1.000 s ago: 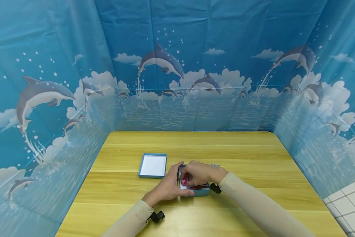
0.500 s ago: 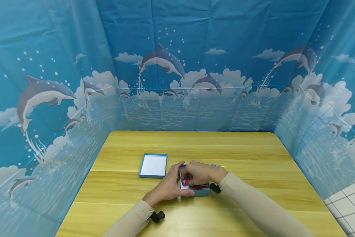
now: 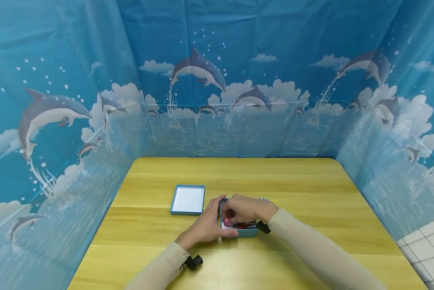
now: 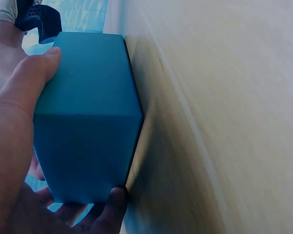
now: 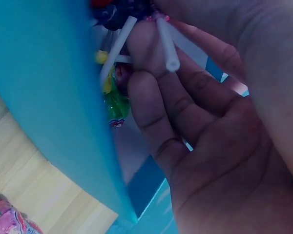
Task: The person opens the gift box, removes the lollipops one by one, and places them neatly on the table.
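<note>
My left hand [image 3: 207, 225] grips the left end of a blue box [image 3: 246, 233], thumb along the near wall and fingers round the far corner. The left wrist view shows the outside of the box [image 4: 88, 151] resting on the table. Inside the box, my right hand [image 3: 243, 207] pinches a pink-red wrapped lollipop [image 3: 227, 221] near the left end. Its white stick [image 5: 167, 44] points toward the camera in the right wrist view, while fingers hide most of its head. Other lollipops [image 5: 116, 107] in coloured wrappers lie in the box, partly hidden by the hand.
A blue lid [image 3: 188, 199] with a white inside lies on the wooden table [image 3: 285, 177], left of the box. Behind the right wrist, a small thing with a yellow stick [image 3: 271, 200] shows. A pink wrapped item [image 5: 12, 219] lies beside the box. Dolphin-print curtains surround the table.
The right hand's fingers and the pink-red lollipop have shifted slightly to the right inside the box. The left hand keeps its grip. The head view has tilted a little.
</note>
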A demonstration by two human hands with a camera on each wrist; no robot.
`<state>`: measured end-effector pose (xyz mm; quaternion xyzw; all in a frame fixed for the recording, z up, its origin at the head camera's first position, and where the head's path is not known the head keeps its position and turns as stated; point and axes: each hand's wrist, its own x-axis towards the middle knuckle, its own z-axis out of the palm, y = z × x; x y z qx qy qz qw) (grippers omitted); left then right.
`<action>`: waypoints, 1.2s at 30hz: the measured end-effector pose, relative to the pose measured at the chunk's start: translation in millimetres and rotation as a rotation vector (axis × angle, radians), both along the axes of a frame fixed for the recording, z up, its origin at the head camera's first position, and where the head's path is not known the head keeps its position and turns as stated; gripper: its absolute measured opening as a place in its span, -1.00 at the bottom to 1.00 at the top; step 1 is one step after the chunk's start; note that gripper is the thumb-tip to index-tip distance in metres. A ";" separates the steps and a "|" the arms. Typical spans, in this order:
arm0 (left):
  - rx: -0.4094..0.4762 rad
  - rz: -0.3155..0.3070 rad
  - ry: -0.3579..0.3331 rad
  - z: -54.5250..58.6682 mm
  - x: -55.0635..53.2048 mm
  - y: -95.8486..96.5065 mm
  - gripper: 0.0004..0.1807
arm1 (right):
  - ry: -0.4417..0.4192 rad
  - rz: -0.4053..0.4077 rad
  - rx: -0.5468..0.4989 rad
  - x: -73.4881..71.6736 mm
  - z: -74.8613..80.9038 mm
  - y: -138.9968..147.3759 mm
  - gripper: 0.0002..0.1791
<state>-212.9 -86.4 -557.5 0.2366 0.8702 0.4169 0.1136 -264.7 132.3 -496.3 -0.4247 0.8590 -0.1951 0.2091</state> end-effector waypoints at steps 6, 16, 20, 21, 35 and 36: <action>0.008 -0.003 -0.018 0.4 -0.4 1.4 0.49 | -0.003 -0.007 0.017 -1.5 -1.1 0.7 -0.92; 0.019 0.006 -0.012 2.8 1.1 4.2 0.47 | -0.001 -0.029 -0.041 2.1 5.5 6.7 -0.93; 0.011 0.012 -0.008 4.1 0.9 4.1 0.46 | 0.028 -0.028 -0.059 2.4 9.1 9.4 -0.92; 0.013 0.012 -0.009 4.3 0.8 3.9 0.46 | 0.034 -0.029 -0.061 2.3 9.8 10.0 -0.92; 0.009 0.009 -0.009 1.1 -0.2 2.3 0.45 | 0.027 -0.042 -0.121 4.7 8.0 18.8 -0.95; 0.009 0.008 -0.007 0.8 -0.5 2.2 0.45 | 0.026 -0.046 -0.124 4.8 7.6 19.7 -0.95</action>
